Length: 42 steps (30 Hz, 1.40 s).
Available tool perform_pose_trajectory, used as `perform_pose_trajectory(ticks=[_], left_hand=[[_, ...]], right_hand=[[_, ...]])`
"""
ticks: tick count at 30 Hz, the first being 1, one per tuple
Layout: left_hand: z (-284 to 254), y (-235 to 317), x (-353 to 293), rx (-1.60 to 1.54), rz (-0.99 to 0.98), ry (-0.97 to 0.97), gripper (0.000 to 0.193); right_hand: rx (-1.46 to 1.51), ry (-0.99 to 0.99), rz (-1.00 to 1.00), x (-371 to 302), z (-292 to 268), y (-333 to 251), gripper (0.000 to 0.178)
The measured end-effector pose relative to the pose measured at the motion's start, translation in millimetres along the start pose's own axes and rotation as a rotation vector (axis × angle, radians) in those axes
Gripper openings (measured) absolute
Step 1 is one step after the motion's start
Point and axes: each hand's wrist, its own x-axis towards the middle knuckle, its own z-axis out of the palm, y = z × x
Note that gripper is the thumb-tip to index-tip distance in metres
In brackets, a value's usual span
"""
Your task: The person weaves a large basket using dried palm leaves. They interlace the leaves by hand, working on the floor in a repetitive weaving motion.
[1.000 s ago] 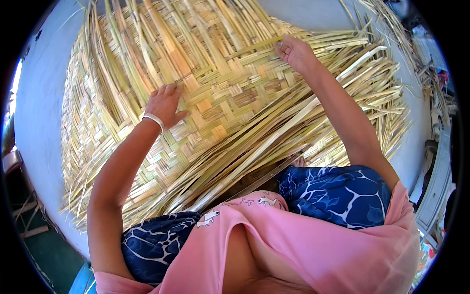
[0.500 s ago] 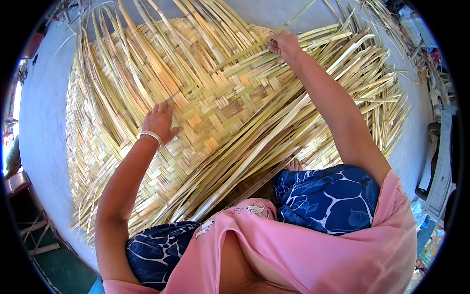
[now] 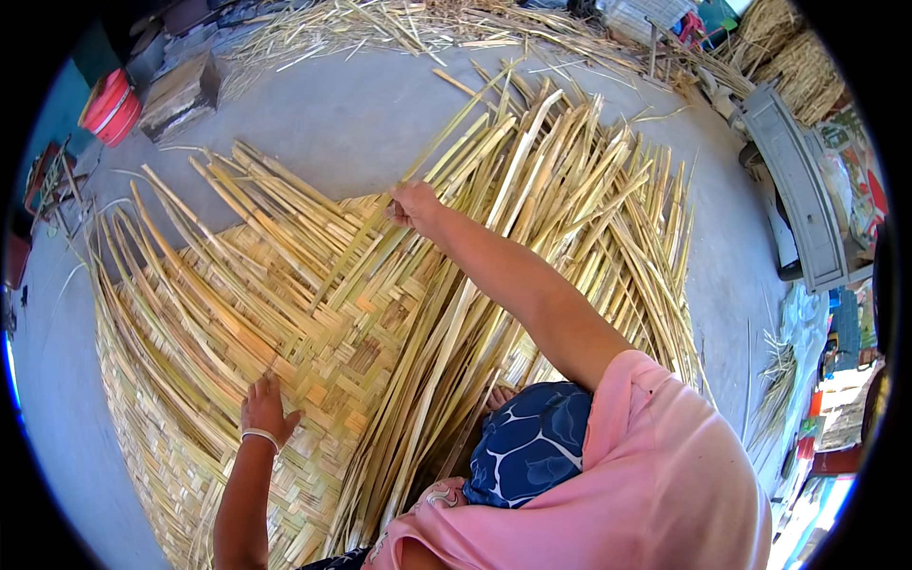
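A half-woven mat of flat, pale bamboo-like strips lies on the floor in front of me. My left hand, with a white bangle at its wrist, rests on the weave with its fingers stretched out, near the base of several loose upturned strips. Farther out, my right hand is closed in a pinch round a long greenish strip. That strip slants across the mat, its near end lying by the woven part. Below my right forearm, a thick bundle of unwoven strips fans out to the far right.
Scattered strips lie along the far floor. A red bucket stands at the far left beside a wooden block. To the right is a grey cabinet-like piece. My foot is beside the bundle.
The view has swung round, so more of the far floor and right side shows. My right hand still pinches the strip, and my left hand stays flat on the mat.
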Motion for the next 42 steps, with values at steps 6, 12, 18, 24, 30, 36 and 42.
perform_pose_trajectory(ticks=[6, 12, 18, 24, 30, 36, 42], left_hand=[[9.2, 1.2, 11.6, 0.043, 0.052, -0.017, 0.083], [15.5, -7.4, 7.9, 0.056, 0.05, -0.013, 0.084], [11.8, -8.8, 16.5, 0.067, 0.1, -0.057, 0.08], [1.6, -17.2, 23.5, -0.092, 0.148, -0.131, 0.065], [-12.9, -21.0, 18.3, -0.202, 0.126, -0.215, 0.055], [-19.8, -0.6, 17.4, -0.255, 0.191, -0.163, 0.052], [11.7, 17.0, -7.5, -0.227, 0.256, -0.233, 0.05]], right_hand=[[-0.103, -0.062, 0.031, -40.5, -26.2, -6.0, 0.014], [-0.652, 0.019, -0.419, -155.5, -86.5, 2.0, 0.021], [-1.109, 0.549, -0.283, -244.2, -276.4, 66.7, 0.022], [-1.258, 1.047, 0.254, -323.4, -422.2, 67.8, 0.024], [-1.32, 1.075, 0.27, -325.6, -448.7, 64.9, 0.031], [-1.454, 1.065, 0.342, -301.3, -495.6, 54.7, 0.031], [-1.451, 0.787, 0.66, -298.4, -505.6, 38.9, 0.035]])
